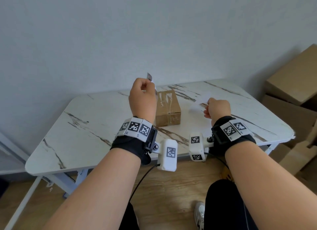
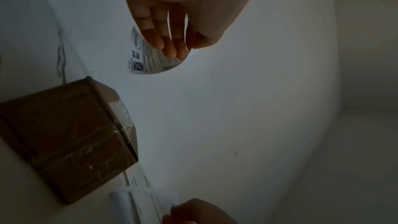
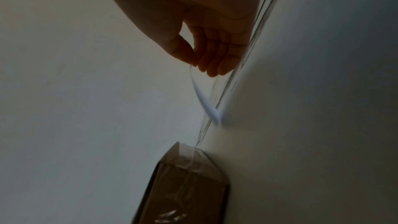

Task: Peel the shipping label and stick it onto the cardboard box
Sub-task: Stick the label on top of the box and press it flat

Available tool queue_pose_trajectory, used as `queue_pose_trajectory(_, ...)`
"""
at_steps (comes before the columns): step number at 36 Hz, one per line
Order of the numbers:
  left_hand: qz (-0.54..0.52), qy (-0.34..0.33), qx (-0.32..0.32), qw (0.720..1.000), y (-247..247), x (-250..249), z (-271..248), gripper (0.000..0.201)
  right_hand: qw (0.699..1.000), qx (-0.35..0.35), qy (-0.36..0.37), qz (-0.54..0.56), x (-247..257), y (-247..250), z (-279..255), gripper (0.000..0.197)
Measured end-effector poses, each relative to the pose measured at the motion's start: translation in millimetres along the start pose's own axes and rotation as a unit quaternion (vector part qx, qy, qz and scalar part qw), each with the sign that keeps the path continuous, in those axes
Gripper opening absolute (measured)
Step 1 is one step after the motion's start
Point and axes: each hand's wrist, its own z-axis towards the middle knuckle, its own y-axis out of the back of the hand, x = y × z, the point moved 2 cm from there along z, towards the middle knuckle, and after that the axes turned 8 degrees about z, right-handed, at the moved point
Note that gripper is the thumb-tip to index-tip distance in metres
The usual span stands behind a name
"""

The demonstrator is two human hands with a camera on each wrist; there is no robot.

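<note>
left hand: (image 1: 142,95) raised above the table, fingers curled, thumb and fingertips pinching the shipping label (image 2: 148,57); printed side with barcodes shows in the left wrist view, top edge pokes above the knuckles in the head view
shipping label: in the air, left of and above the cardboard box, apart from it, slightly curved
right hand: (image 1: 217,109) fingers curled, pinching a white backing sheet (image 1: 200,101) between thumb and fingertips; sheet is blurred, held over the table to the right of the box
backing sheet vs label: well apart, one in each hand
cardboard box: (image 1: 168,107) small, brown, sealed with clear tape, sits on the table between the two hands, neither hand touching it
table: (image 1: 85,126) white marble pattern, rounded corners, against a pale wall
wrist rigs: black straps with white marker blocks (image 1: 135,126) on both wrists
other: flattened cardboard (image 1: 291,92) stacked on the floor at right; wood floor, a shoe (image 1: 199,212) at the bottom
</note>
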Motion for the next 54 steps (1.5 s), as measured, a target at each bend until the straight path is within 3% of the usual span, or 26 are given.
queue_pose_trajectory(4, 0.013, -0.011, 0.012, 1.0, -4.0, -0.5, -0.2, 0.011, 0.998, 0.05, 0.006, -0.03, -5.6, 2.5, 3.8, 0.023)
queue_pose_trajectory(8, 0.023, -0.014, 0.016, 0.999, -5.6, -1.2, -0.5, 0.013, 0.997, 0.048, -0.004, -0.056, -5.9, 0.9, 2.4, 0.03)
queue_pose_trajectory(23, 0.037, -0.015, 0.03, 0.999, 2.3, -7.7, -4.3, 0.013, 0.98, 0.059, 0.12, -0.145, 1.1, 4.9, -9.7, 0.028)
queue_pose_trajectory(28, 0.035, -0.004, 0.038, 0.999, 5.9, -10.8, -5.3, 0.014, 0.96, 0.137, 0.225, -0.092, 20.8, -4.4, -37.3, 0.006)
queue_pose_trajectory(31, 0.028, 0.003, 0.035, 0.999, 7.8, -13.8, -5.4, 0.013, 0.939, 0.212, 0.257, -0.083, 33.7, -13.3, -57.6, 0.016)
queue_pose_trajectory(38, 0.024, 0.021, 0.03, 0.999, 12.3, -19.6, -5.4, 0.013, 0.91, 0.275, 0.288, -0.119, 37.8, -35.4, -82.4, 0.02)
queue_pose_trajectory(42, 0.013, 0.022, 0.034, 0.999, 15.4, -20.9, -6.5, 0.013, 0.906, 0.268, 0.304, -0.124, 35.9, -40.0, -83.7, 0.011)
queue_pose_trajectory(54, 0.005, 0.032, 0.035, 0.999, 18.8, -16.5, -2.3, 0.015, 0.908, 0.285, 0.29, -0.098, 32.2, -44.2, -85.7, 0.012)
